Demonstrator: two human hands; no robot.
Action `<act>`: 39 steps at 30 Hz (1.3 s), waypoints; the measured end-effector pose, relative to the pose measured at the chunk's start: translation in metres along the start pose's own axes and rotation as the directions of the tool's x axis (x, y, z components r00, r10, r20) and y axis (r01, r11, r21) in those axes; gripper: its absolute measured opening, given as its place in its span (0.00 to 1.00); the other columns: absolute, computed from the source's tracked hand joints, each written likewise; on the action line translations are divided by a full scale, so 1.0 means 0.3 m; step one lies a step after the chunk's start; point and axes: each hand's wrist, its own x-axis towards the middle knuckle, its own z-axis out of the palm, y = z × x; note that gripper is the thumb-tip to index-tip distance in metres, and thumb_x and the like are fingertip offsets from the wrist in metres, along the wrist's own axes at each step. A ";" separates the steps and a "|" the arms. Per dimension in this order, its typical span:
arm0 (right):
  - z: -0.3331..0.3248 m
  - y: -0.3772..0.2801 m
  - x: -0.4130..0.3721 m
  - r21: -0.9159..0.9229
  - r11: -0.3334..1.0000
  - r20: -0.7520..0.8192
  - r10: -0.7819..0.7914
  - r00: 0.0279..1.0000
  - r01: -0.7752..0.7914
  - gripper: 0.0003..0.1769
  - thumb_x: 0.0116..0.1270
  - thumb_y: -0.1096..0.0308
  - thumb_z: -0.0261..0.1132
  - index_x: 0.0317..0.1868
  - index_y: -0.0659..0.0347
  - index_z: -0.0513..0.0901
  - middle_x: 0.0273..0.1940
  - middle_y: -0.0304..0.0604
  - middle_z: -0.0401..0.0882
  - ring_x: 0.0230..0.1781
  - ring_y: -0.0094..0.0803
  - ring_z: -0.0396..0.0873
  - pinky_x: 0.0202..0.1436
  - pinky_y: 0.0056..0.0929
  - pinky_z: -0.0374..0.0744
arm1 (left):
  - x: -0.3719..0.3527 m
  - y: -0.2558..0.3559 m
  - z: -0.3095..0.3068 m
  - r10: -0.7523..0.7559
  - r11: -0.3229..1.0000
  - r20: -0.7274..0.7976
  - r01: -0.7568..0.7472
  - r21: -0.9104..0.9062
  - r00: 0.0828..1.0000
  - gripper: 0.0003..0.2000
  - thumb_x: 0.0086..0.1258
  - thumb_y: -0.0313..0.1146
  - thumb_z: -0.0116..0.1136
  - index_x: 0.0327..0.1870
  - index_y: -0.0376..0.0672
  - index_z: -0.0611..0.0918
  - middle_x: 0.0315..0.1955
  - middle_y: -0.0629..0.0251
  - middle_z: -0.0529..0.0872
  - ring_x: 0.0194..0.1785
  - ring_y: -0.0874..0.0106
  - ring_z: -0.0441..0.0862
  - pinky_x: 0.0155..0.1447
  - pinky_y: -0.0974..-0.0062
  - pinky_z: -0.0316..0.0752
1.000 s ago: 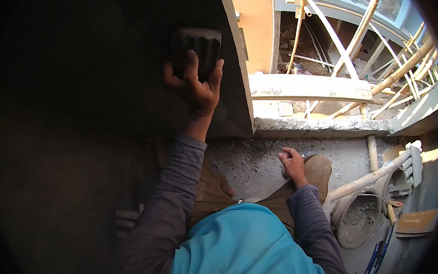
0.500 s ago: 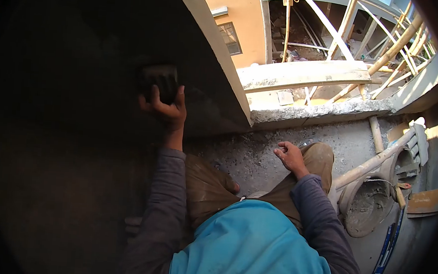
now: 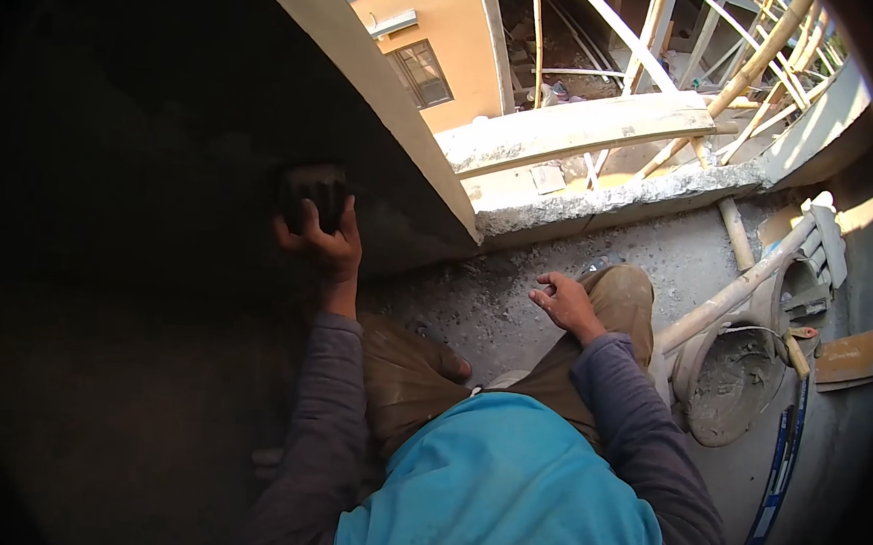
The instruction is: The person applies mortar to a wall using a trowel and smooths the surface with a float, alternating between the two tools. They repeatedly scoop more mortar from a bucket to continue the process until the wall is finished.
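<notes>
On the left, my left hand (image 3: 326, 241) is wrapped round a dark block-like tool (image 3: 314, 187) and presses it to the dark wall surface (image 3: 174, 157). Shadow hides the tool's exact shape. My right hand (image 3: 567, 302) hovers by my right knee (image 3: 623, 294), fingers loosely curled and apart, with nothing in them. Below it and to the right stands a round bucket (image 3: 734, 386) of wet grey mortar.
A bamboo pole (image 3: 730, 300) slants past the bucket. A blue-and-white level (image 3: 778, 483) lies at the lower right near a brown board (image 3: 848, 360). Beyond the rough concrete ledge (image 3: 620, 206) is bamboo scaffolding (image 3: 759, 72). Debris dots the floor.
The view has shifted, so the ledge and bucket appear further left and higher. My left hand with the tool sits slightly lower in the frame. My right hand keeps its loose pose.
</notes>
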 end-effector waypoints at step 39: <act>0.021 0.009 0.025 -0.021 1.000 0.102 -0.002 0.995 0.004 0.26 0.63 0.55 0.71 0.54 0.65 0.80 0.39 0.54 0.86 0.42 0.46 0.84 0.47 0.39 0.79 | 0.063 0.119 0.065 0.046 0.998 -0.082 -0.043 0.038 0.996 0.33 0.63 0.47 0.71 0.64 0.46 0.67 0.60 0.36 0.63 0.60 0.42 0.69 0.58 0.45 0.70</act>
